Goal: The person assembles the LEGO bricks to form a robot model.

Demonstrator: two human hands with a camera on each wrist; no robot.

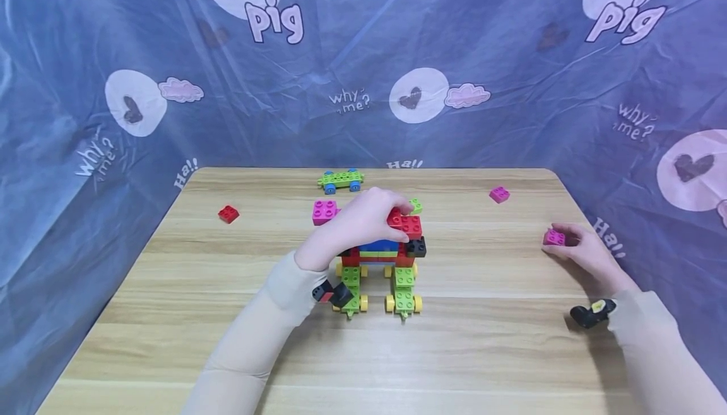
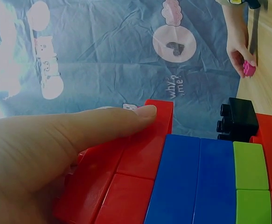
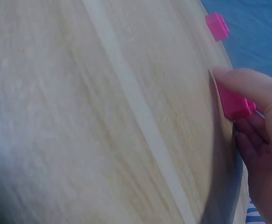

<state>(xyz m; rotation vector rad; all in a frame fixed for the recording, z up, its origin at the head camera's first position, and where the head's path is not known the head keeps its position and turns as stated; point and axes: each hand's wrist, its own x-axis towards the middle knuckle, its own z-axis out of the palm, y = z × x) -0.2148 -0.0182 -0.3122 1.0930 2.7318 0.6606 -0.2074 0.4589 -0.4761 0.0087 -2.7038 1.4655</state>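
Observation:
A built block model stands mid-table, with blue bricks (image 2: 182, 179) and red bricks (image 1: 410, 226) on top and green wheeled bases (image 1: 404, 289) below. My left hand (image 1: 369, 218) grips its top red layer; in the left wrist view the thumb (image 2: 126, 120) lies along the red bricks, and the other fingers are hidden. A black brick (image 1: 416, 246) juts from the model's right side, and a pink brick (image 1: 324, 212) sits at its upper left. Over at the table's right edge, my right hand (image 1: 582, 252) holds a small pink brick (image 3: 233, 101) between thumb and fingers.
Behind the model stands a green wheeled base with blue wheels (image 1: 341, 180). A loose red brick (image 1: 228, 214) lies at the left, another pink brick (image 1: 499, 194) at the back right. Blue printed cloth (image 1: 352, 49) walls the wooden table (image 1: 466, 352) at the back and sides.

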